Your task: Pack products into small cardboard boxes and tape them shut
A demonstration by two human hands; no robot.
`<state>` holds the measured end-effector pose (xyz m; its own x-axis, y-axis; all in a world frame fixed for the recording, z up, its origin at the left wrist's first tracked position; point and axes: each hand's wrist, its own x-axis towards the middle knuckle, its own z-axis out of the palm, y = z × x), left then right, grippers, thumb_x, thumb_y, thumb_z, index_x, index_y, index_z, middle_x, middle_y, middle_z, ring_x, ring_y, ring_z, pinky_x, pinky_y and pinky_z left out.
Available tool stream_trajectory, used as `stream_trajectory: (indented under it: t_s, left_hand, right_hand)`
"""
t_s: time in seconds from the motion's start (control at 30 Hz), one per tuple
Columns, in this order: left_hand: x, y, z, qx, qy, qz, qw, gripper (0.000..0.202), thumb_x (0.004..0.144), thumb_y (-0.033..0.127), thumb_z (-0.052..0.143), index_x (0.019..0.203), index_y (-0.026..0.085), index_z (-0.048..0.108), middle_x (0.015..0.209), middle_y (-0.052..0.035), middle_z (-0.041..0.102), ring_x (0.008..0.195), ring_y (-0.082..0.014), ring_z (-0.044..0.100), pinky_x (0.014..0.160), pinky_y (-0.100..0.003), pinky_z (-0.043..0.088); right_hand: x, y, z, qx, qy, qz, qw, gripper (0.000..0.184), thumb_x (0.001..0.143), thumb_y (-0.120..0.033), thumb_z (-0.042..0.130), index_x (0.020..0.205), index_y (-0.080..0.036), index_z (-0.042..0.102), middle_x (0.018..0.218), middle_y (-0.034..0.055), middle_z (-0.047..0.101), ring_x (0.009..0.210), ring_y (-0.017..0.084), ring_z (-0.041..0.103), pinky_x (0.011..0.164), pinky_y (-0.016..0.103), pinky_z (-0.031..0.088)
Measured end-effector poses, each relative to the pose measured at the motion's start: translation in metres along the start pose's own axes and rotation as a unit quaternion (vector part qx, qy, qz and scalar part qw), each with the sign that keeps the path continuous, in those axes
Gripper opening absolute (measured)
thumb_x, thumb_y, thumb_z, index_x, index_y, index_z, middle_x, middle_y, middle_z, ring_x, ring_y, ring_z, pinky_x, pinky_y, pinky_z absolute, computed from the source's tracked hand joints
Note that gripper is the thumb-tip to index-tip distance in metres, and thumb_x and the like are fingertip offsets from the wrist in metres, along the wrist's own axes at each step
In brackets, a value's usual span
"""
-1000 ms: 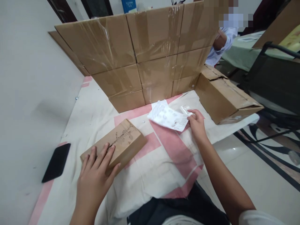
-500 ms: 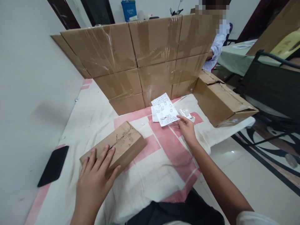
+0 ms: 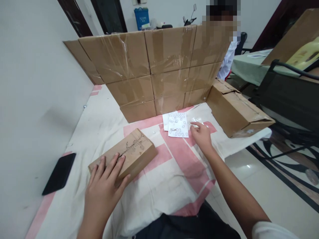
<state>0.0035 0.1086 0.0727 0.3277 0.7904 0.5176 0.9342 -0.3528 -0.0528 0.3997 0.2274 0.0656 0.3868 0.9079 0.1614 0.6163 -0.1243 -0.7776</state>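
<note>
My left hand [image 3: 106,181] lies with fingers spread on top of a small brown cardboard box [image 3: 136,146], which sits at a slant on the cloth. The box's top has a torn, scuffed seam. My right hand [image 3: 201,135] is just right of a white sheet [image 3: 178,124] covered with small drawn rectangles, and a narrow gap separates them. Its index finger points left and nothing shows in its grasp. Beneath the sheet's left side another white paper [image 3: 165,122] peeks out. Behind the right fingers is a clear and white item [image 3: 198,121], partly hidden.
A taped cardboard partition [image 3: 164,66] stands across the back of the table. A larger cardboard box [image 3: 239,109] is at right, near the edge. A black tablet-like slab [image 3: 59,173] rests by the left wall. Behind the partition is another person [image 3: 226,56]; a dark chair [image 3: 286,89] stands right.
My right hand has let go of the drawn sheet, which now lies flatter and turned more upright beside the fingers. My left hand stays on the small box. The camera view has shifted slightly.
</note>
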Motion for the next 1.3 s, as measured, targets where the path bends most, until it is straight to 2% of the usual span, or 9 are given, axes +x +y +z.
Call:
stream_trajectory:
  t_s: [0.1, 0.2, 0.33, 0.5, 0.8, 0.9, 1.0, 1.2, 1.3]
  left_hand:
    - [0.002, 0.001, 0.000, 0.006, -0.001, 0.000, 1.000, 0.063, 0.096, 0.044, 0.054, 0.156, 0.029, 0.039, 0.150, -0.0083, 0.057, 0.145, -0.0458, 0.041, 0.110, -0.065, 0.042]
    - [0.002, 0.002, 0.001, 0.011, -0.007, -0.003, 1.000, 0.063, 0.096, 0.046, 0.055, 0.155, 0.029, 0.040, 0.151, -0.0072, 0.055, 0.145, -0.0455, 0.040, 0.111, -0.064, 0.040]
    - [0.002, 0.003, 0.001, 0.006, 0.000, -0.013, 1.000, 0.059, 0.097, 0.045, 0.053, 0.153, 0.028, 0.044, 0.150, -0.0074, 0.057, 0.145, -0.0449, 0.041, 0.112, -0.064, 0.039]
    - [0.002, 0.003, 0.001, 0.004, -0.002, -0.011, 1.000, 0.060, 0.097, 0.044, 0.054, 0.154, 0.029, 0.043, 0.149, -0.0071, 0.057, 0.146, -0.0438, 0.039, 0.113, -0.064, 0.038]
    - [0.000, 0.001, 0.003, 0.018, -0.013, -0.013, 1.000, 0.060, 0.097, 0.043, 0.054, 0.154, 0.030, 0.041, 0.151, -0.0057, 0.056, 0.148, -0.0421, 0.037, 0.115, -0.061, 0.037]
    - [0.002, 0.004, 0.001, 0.023, -0.004, -0.008, 1.000, 0.060, 0.097, 0.043, 0.054, 0.154, 0.029, 0.041, 0.150, -0.0062, 0.057, 0.146, -0.0431, 0.039, 0.113, -0.062, 0.039]
    - [0.002, 0.005, 0.000, 0.027, 0.000, -0.003, 1.000, 0.060, 0.097, 0.043, 0.054, 0.154, 0.029, 0.041, 0.149, -0.0066, 0.058, 0.145, -0.0436, 0.042, 0.111, -0.062, 0.041]
    - [0.001, -0.003, -0.001, 0.000, -0.017, 0.020, 1.000, 0.060, 0.097, 0.045, 0.054, 0.154, 0.032, 0.040, 0.149, -0.0047, 0.057, 0.146, -0.0426, 0.040, 0.112, -0.062, 0.042]
    - [0.001, -0.009, 0.000, -0.025, -0.025, 0.033, 0.999, 0.060, 0.097, 0.050, 0.052, 0.153, 0.033, 0.041, 0.150, -0.0047, 0.057, 0.148, -0.0408, 0.038, 0.113, -0.062, 0.040]
  right_hand:
    - [0.031, -0.011, 0.016, -0.159, -0.050, -0.102, 0.981, 0.039, 0.097, -0.030, 0.041, 0.120, -0.016, 0.070, 0.100, 0.0114, 0.075, 0.094, 0.026, 0.068, 0.082, 0.037, 0.051]
    - [0.070, -0.018, 0.051, -0.246, -0.159, -0.166, 0.942, 0.040, 0.099, -0.031, 0.044, 0.128, -0.013, 0.065, 0.138, 0.0185, 0.063, 0.129, 0.032, 0.055, 0.104, 0.043, 0.044]
    - [0.107, -0.010, 0.091, -0.275, -0.236, -0.187, 0.913, 0.046, 0.100, -0.037, 0.049, 0.138, -0.014, 0.059, 0.158, 0.0179, 0.045, 0.146, 0.036, 0.036, 0.116, 0.052, 0.033]
    - [0.123, 0.006, 0.111, -0.276, -0.260, -0.229, 0.897, 0.055, 0.104, -0.041, 0.040, 0.151, -0.013, 0.046, 0.165, 0.0174, 0.033, 0.151, 0.037, 0.028, 0.120, 0.054, 0.025]
    - [0.128, 0.015, 0.131, -0.231, -0.192, -0.319, 0.899, 0.047, 0.102, -0.036, 0.045, 0.142, -0.013, 0.056, 0.151, 0.0181, 0.051, 0.140, 0.033, 0.043, 0.116, 0.050, 0.030]
    - [0.128, 0.009, 0.129, -0.211, -0.164, -0.345, 0.900, 0.038, 0.101, -0.035, 0.047, 0.124, -0.013, 0.067, 0.127, 0.0175, 0.064, 0.119, 0.029, 0.057, 0.105, 0.042, 0.041]
    - [0.118, -0.001, 0.118, -0.185, -0.120, -0.362, 0.906, 0.033, 0.100, -0.032, 0.048, 0.116, -0.013, 0.070, 0.117, 0.0161, 0.067, 0.112, 0.028, 0.058, 0.102, 0.041, 0.041]
    - [0.058, 0.010, 0.057, -0.096, 0.019, -0.345, 0.933, 0.032, 0.104, -0.027, 0.041, 0.114, -0.015, 0.068, 0.118, 0.0143, 0.068, 0.114, 0.026, 0.057, 0.103, 0.040, 0.042]
    - [0.033, 0.031, 0.034, -0.089, 0.008, -0.309, 0.947, 0.035, 0.105, -0.027, 0.036, 0.110, -0.016, 0.069, 0.110, 0.0137, 0.072, 0.105, 0.026, 0.063, 0.098, 0.040, 0.046]
